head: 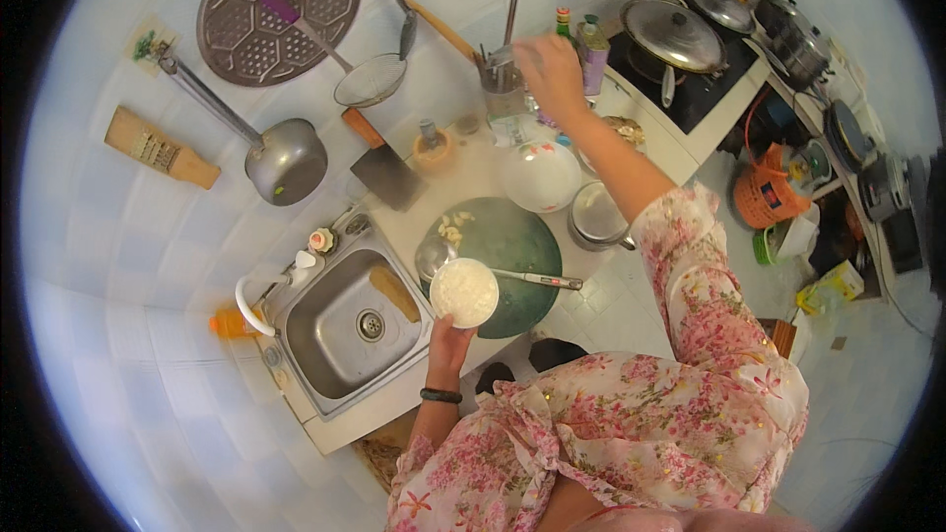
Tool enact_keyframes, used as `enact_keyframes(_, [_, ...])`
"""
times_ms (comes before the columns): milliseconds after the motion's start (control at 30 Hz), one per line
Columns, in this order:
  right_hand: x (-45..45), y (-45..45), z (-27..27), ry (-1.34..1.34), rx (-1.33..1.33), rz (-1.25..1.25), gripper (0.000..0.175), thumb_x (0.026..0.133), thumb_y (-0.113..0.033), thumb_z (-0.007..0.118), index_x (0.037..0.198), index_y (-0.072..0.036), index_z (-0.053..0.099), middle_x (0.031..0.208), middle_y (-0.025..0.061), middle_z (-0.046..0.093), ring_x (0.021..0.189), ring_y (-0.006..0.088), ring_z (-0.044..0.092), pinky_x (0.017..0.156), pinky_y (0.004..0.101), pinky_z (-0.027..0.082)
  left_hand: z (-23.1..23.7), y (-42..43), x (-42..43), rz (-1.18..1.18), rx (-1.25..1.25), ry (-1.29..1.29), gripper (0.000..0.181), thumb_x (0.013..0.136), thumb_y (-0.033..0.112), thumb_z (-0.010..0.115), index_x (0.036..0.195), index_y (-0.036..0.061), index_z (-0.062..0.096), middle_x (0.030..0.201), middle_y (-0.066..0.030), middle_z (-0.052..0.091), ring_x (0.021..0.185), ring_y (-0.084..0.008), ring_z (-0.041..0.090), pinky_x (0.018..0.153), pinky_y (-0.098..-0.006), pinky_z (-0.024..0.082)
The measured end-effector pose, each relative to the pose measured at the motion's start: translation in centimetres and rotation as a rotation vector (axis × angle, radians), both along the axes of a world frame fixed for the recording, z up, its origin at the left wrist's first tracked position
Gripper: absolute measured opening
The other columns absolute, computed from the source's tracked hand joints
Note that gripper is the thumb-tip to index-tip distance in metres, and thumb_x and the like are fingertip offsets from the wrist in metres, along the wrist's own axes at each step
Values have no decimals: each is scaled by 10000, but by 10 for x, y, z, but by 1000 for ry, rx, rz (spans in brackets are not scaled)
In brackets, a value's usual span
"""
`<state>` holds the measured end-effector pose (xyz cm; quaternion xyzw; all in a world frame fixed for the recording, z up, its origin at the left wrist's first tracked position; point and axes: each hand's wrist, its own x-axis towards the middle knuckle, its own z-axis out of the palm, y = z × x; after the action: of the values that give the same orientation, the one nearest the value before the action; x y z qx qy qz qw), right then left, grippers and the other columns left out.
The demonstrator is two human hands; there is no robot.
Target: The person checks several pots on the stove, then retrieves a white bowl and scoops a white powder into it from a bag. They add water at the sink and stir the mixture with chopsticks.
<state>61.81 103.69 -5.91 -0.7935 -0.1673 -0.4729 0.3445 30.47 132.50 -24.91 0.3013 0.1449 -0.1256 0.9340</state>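
Note:
My left hand (451, 343), with a dark bangle at the wrist, holds a white bowl (465, 292) filled with a pale, lumpy food, over the edge of a round green board (514, 236). On the board lie peeled garlic cloves (453, 227) and a metal ladle (436, 257), its handle pointing right. My right hand (548, 74) reaches to the back, at a utensil holder (505, 92) with chopsticks (513, 7) standing in it. Something greyish shows by its fingertips; whether the fingers grip it cannot be told. An upturned white bowl (542, 176) and a lidded metal pot (599, 214) stand beyond the board.
A steel sink (347, 325) with a white faucet (255, 295) is at left. A cleaver (388, 174) leans near the wall; a saucepan (286, 161) and a skimmer (371, 80) hang there. A lidded wok (674, 33) sits on the cooktop, beside bottles (593, 55).

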Motion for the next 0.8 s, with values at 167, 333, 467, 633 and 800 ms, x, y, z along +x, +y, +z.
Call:
enact_keyframes(167, [94, 53, 36, 360, -663, -112, 211, 768, -164, 625, 966, -93, 645, 914, 94, 630, 949, 299, 568, 774, 420, 445, 0, 23, -25, 127, 23, -7, 619, 827, 175, 615, 1351, 15, 328, 1371, -142, 413, 1260, -304, 409, 1051, -458, 362])
enact_keyframes(333, [143, 81, 1, 830, -1169, -293, 308, 754, -178, 654, 1059, -134, 651, 1010, 95, 666, 968, 294, 619, 760, 520, 447, 2, 40, -52, 272, 72, 35, 712, 799, 205, 640, 1389, 53, 273, 1385, -121, 387, 1273, -282, 393, 1043, -447, 361])
enact_keyframes(467, [177, 79, -26, 960, -1032, -273, 304, 682, -201, 714, 953, -64, 697, 1001, 137, 673, 906, 315, 654, 746, 471, 507, 0, 52, -77, 366, 69, 42, 699, 805, 203, 628, 1386, 40, 275, 1390, -116, 380, 1278, -275, 384, 1052, -444, 343])
enact_keyframes(633, [201, 79, -23, 1046, -981, -154, 373, 788, -350, 539, 935, -41, 686, 965, 171, 668, 847, 335, 653, 749, 407, 500, -9, 66, -102, 509, 80, 64, 695, 806, 216, 613, 1388, 40, 276, 1406, -114, 354, 1294, -268, 356, 1055, -439, 329])
enact_keyframes(800, [216, 69, -2, 687, -1300, -216, 320, 732, -50, 639, 1036, -10, 546, 1080, 194, 581, 1042, 363, 554, 835, 435, 480, -15, 77, -134, 638, 72, 55, 690, 800, 207, 596, 1395, 69, 275, 1405, -106, 351, 1292, -264, 350, 1053, -438, 325])
